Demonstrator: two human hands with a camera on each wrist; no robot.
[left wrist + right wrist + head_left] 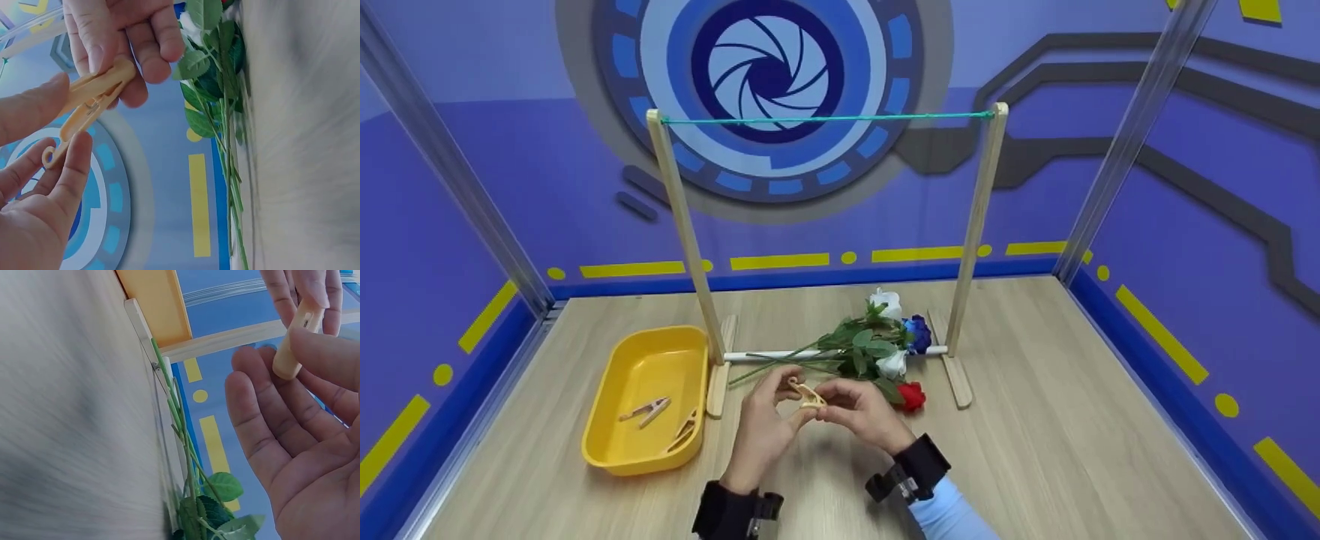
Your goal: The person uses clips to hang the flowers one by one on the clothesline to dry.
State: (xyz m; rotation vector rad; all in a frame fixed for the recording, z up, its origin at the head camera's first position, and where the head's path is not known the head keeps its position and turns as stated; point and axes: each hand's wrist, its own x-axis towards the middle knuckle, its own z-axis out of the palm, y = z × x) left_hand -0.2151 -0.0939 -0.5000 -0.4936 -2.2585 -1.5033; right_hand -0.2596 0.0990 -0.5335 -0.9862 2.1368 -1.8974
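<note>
A yellowish clothespin (pixel 810 396) is held between both hands over the table. My left hand (pixel 766 424) pinches one end; in the left wrist view its thumb (pixel 34 109) lies on one leg and a fingertip on the hooked leg of the clothespin (pixel 93 101). The thumb and forefinger of my right hand (pixel 866 412) pinch the other end. In the right wrist view the remaining fingers of the right hand (pixel 304 433) are spread loosely. Just beyond lie several artificial roses, with a red one (pixel 912 397) nearest.
Left of the hands stands a yellow tray (pixel 607 420) holding clothespins (pixel 649 410). A wooden frame with two posts (pixel 975 225) rises behind, a green string (pixel 825 118) tied between their tops. A white rod (pixel 769 356) joins its feet. Patterned blue walls enclose the table.
</note>
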